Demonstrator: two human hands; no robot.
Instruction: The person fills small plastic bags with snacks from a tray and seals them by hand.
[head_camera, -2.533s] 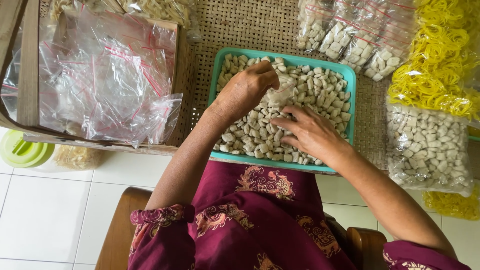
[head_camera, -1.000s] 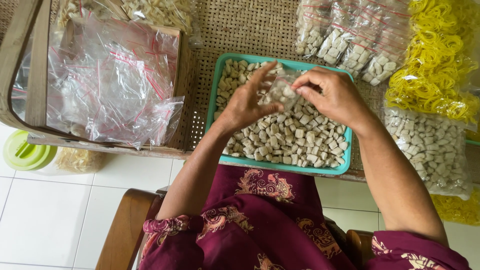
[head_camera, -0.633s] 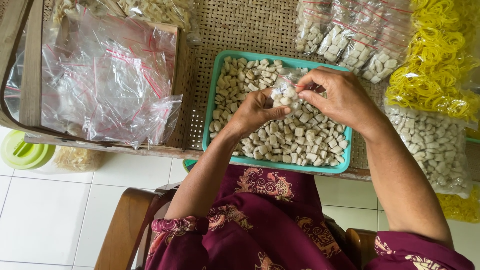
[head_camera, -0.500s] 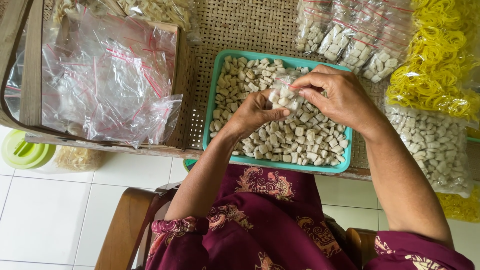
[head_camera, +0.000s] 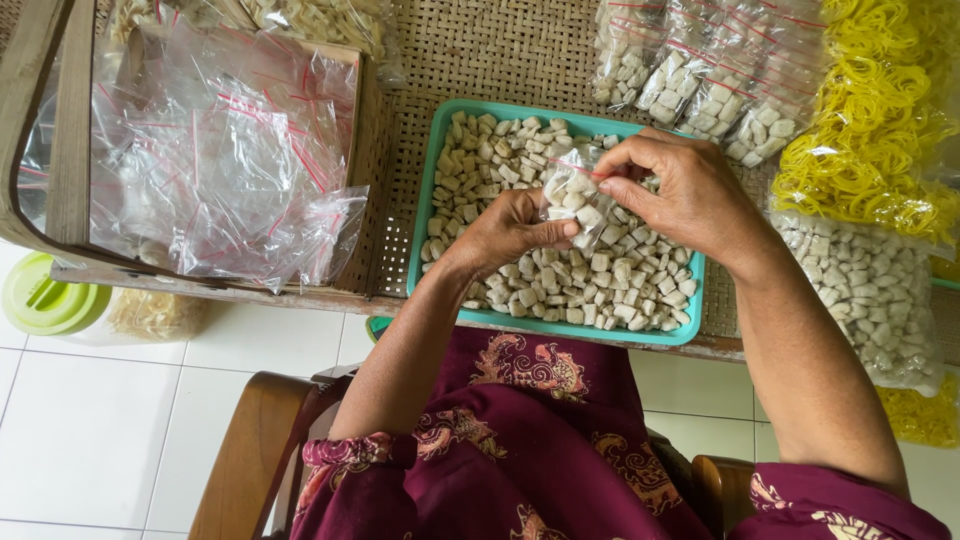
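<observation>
A small clear bag (head_camera: 572, 205) of pale cubes is gripped by the left hand (head_camera: 510, 232) and pinched at its red-striped top by the right hand (head_camera: 680, 195), above a teal tray (head_camera: 425, 215) on the woven worktop (head_camera: 500, 50); empty bags (head_camera: 215, 160) lie left.

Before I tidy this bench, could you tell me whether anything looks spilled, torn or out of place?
Nothing stands out. The pale cubes sit inside the teal tray, none spilled on the woven mat. Both hands, left hand and right hand, hold a small filled zip bag over the tray; it looks intact.
</observation>
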